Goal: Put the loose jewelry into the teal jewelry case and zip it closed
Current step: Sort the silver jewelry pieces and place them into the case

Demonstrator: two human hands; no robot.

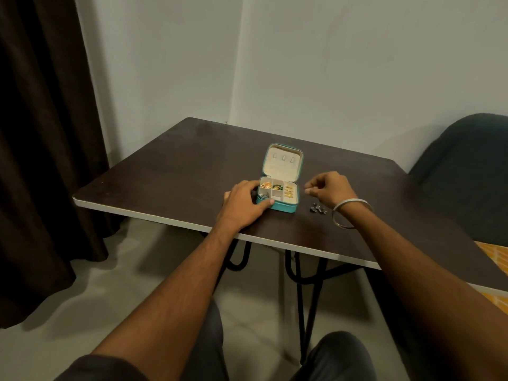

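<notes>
Teal jewelry case (pixel 277 206) open, compartments holding gold jewelry (pixel 288 191).

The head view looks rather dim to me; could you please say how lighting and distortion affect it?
Head view: dim, soft light; the small silver pieces beside the teal case show little detail; the wide lens bows the table edge and the curtain is nearly black.
</notes>
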